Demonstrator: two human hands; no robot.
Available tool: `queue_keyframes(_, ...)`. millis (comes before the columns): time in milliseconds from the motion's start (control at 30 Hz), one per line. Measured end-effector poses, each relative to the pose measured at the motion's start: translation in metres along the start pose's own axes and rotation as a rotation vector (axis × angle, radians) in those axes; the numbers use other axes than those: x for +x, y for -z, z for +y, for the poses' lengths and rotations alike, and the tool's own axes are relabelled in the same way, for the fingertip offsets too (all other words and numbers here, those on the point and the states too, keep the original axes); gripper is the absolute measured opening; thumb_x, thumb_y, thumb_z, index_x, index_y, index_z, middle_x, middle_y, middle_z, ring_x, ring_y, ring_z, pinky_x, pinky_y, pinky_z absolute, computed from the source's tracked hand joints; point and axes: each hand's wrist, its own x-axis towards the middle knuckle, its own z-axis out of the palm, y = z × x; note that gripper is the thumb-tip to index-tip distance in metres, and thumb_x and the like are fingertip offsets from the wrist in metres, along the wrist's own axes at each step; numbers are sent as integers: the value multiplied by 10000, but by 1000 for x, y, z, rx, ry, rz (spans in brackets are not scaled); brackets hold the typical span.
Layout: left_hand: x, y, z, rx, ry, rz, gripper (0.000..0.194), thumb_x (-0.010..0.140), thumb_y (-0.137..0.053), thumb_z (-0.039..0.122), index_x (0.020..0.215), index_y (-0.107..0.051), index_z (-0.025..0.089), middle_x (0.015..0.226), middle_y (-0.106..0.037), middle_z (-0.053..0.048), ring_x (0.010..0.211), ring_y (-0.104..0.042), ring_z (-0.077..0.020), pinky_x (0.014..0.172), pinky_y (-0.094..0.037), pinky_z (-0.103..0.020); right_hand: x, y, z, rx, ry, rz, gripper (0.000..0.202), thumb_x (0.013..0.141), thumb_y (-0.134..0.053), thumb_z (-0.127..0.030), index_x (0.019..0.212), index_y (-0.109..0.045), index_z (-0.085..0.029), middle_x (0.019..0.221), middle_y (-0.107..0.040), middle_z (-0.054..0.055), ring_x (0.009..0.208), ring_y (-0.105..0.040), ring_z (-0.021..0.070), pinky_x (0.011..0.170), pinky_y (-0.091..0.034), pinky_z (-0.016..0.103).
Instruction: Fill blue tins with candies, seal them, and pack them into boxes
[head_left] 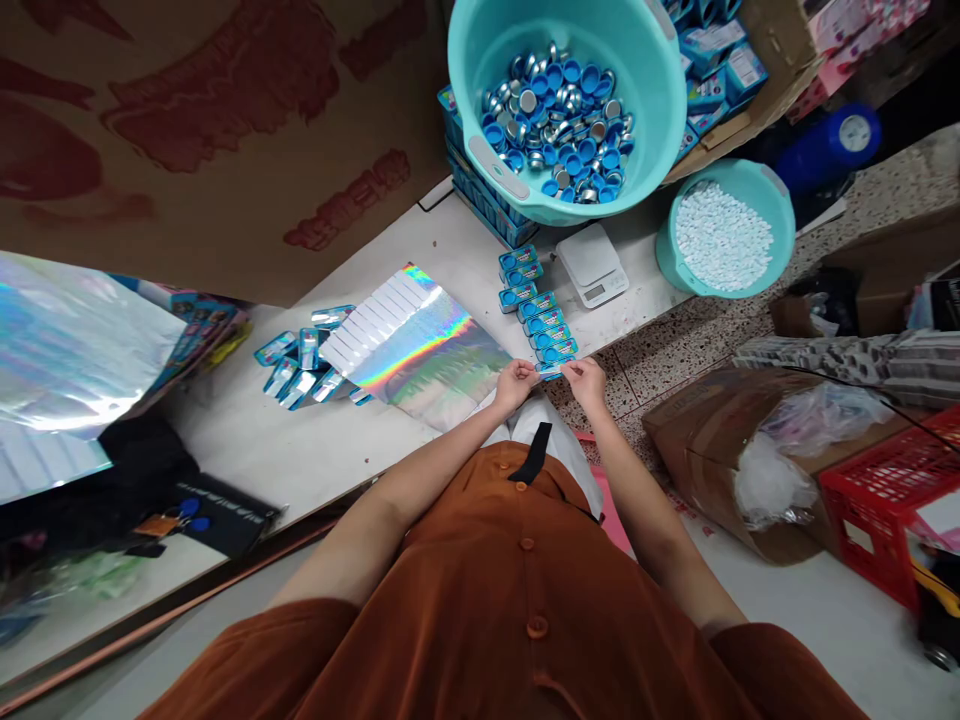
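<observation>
My left hand (516, 384) and my right hand (585, 384) are at the near edge of the white table, fingers pinched at the two ends of a small pale strip (548, 370). The strip lies over the nearest blue box of a row. Beyond it, several small blue boxes (541, 312) stand in a line. Left of my hands lies a shiny holographic sheet (420, 345) with white strips (375, 322) at its far left part. More blue boxes (300, 372) lie in a loose pile past the sheet.
A large teal tub (480, 90) holds blue and silver round pieces. A smaller teal bucket (667, 262) holds white pieces. Between them and the boxes sits a white scale (591, 262). Cardboard boxes (697, 440) and a red crate (862, 500) stand right.
</observation>
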Motion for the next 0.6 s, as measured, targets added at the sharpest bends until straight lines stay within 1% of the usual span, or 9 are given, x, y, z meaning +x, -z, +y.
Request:
queue_keyframes(200, 3, -1, -3, -24, -8, 5, 204, 648, -718, 202, 749, -542, 179, 625, -545, 39, 587, -518, -90, 628, -438, -230, 1, -1, -1, -23, -13, 5, 161, 756, -635, -305, 734, -728, -176, 799, -655, 59, 688, -575, 176, 729, -445, 297)
queue_keyframes(400, 3, 0, -1, -30, 9, -4, 207, 632, -727, 208, 733, -548, 182, 614, -549, 35, 588, -518, -95, 632, -445, -240, 2, -2, -1, -43, -22, -4, 158, 769, -627, -299, 725, -717, -177, 795, -658, 66, 697, -576, 183, 739, -448, 306)
queue_keyframes(533, 5, -2, -1, -34, 25, -4, 232, 616, -746, 228, 734, -552, 185, 619, -551, 35, 596, -521, -97, 629, -451, -238, 0, -4, -5, -72, -18, 3, 140, 771, -627, -291, 694, -672, -184, 785, -636, 60, 687, -559, 174, 747, -439, 304)
queue_keyframes(600, 5, -3, -3, -52, 27, -1, 244, 609, -752, 237, 733, -549, 182, 625, -551, 36, 598, -522, -94, 638, -456, -240, -2, -5, -7, -87, -17, 19, 112, 762, -636, -289, 727, -637, -182, 823, -618, 59, 697, -545, 166, 748, -431, 299)
